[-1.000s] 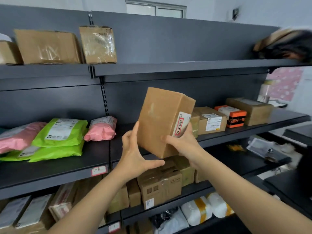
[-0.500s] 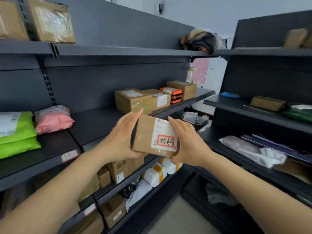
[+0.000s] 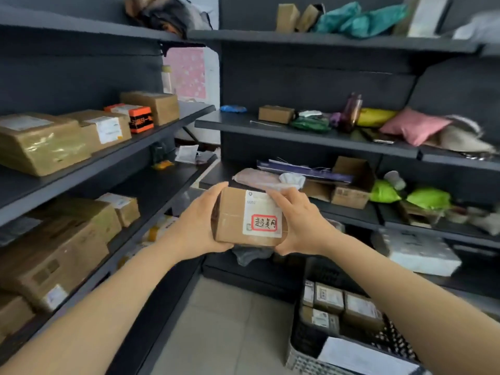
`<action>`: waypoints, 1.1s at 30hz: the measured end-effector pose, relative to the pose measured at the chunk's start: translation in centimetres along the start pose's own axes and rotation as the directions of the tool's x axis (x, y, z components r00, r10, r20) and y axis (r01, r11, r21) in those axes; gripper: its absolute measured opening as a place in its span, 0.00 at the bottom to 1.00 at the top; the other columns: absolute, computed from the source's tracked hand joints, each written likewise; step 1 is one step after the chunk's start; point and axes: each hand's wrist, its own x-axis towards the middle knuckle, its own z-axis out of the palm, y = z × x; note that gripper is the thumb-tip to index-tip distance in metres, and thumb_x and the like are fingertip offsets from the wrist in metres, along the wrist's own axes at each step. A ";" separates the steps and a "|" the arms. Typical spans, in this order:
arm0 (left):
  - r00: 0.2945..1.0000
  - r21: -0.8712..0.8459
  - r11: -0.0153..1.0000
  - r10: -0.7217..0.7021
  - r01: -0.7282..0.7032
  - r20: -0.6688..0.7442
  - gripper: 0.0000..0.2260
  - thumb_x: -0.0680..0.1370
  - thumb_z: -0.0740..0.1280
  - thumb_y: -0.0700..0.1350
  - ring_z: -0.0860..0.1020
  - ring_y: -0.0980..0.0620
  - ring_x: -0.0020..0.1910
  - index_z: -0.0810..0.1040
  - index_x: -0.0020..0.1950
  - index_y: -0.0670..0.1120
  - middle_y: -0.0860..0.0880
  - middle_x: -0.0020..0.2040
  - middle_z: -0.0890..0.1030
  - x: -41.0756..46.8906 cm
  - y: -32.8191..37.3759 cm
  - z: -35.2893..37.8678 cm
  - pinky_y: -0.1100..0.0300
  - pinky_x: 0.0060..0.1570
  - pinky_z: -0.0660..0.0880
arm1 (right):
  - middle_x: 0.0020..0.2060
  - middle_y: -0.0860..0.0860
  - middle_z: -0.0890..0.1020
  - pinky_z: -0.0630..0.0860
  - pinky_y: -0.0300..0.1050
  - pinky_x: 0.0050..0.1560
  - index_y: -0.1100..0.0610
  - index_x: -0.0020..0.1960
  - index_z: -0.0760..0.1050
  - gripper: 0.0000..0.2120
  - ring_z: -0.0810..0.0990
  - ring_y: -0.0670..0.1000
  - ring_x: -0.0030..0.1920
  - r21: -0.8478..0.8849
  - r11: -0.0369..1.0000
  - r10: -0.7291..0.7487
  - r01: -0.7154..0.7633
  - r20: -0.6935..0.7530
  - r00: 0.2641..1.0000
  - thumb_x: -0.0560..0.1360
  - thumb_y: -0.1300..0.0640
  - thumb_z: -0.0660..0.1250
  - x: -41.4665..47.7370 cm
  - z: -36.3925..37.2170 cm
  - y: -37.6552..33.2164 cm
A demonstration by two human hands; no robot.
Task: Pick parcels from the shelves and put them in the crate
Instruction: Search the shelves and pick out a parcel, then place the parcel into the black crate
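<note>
I hold a brown cardboard parcel (image 3: 232, 215) with a white label and a red-framed sticker in front of me, at mid height between two shelf units. My left hand (image 3: 197, 226) grips its left side, thumb under the bottom edge. On the right side my right hand (image 3: 300, 220) grips it, fingers over the top of the label. A dark crate (image 3: 300, 334) stands on the floor at the lower right, below and to the right of the parcel, with several small cardboard boxes (image 3: 328, 297) and a white parcel (image 3: 359, 355) inside.
Dark shelves on the left carry taped brown boxes (image 3: 40, 142) and an orange-black box (image 3: 140, 119). The shelves ahead and to the right hold a pink bag (image 3: 411, 125), green bags (image 3: 427, 197), an open carton (image 3: 349, 182) and a white package (image 3: 419, 253). Tiled floor (image 3: 230, 328) lies between the units.
My view has swung right, from the left shelves toward the corner and the right shelves. The parcel stays in both hands and has come lower; the crate has come into view.
</note>
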 end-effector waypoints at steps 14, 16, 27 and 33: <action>0.948 -0.028 0.998 0.059 -0.052 0.314 0.53 0.62 0.79 0.53 0.58 0.64 0.67 0.46 0.76 0.54 0.58 0.72 0.58 15.9 10.1 24.3 0.62 0.68 0.59 | 0.71 0.48 0.59 0.60 0.45 0.70 0.52 0.77 0.47 0.53 0.58 0.50 0.70 0.105 0.960 0.246 -0.258 0.120 0.962 0.62 0.46 0.76 -8.3 3.9 28.1; 0.933 -0.008 0.999 0.035 -0.034 0.358 0.54 0.63 0.79 0.53 0.58 0.62 0.68 0.45 0.76 0.54 0.57 0.73 0.57 18.3 10.6 28.7 0.61 0.69 0.60 | 0.71 0.48 0.59 0.60 0.47 0.72 0.52 0.77 0.48 0.53 0.58 0.50 0.70 0.127 0.950 0.263 -0.284 0.162 0.951 0.62 0.46 0.76 -8.8 5.7 32.5; 0.786 0.137 0.984 -0.170 0.110 0.594 0.45 0.72 0.72 0.52 0.57 0.52 0.74 0.43 0.77 0.53 0.53 0.77 0.53 22.9 5.0 48.9 0.57 0.71 0.58 | 0.71 0.49 0.58 0.56 0.52 0.74 0.52 0.77 0.47 0.54 0.57 0.52 0.72 0.063 0.870 0.432 -0.488 0.379 0.818 0.61 0.46 0.76 -12.5 20.0 48.7; 0.713 0.255 0.967 -0.197 0.026 0.673 0.29 0.77 0.66 0.49 0.63 0.52 0.71 0.59 0.76 0.50 0.51 0.74 0.64 22.1 -0.8 58.4 0.59 0.70 0.61 | 0.70 0.51 0.62 0.58 0.57 0.72 0.51 0.76 0.51 0.54 0.60 0.55 0.71 0.029 0.733 0.604 -0.680 0.432 0.670 0.58 0.47 0.77 -17.1 30.0 52.9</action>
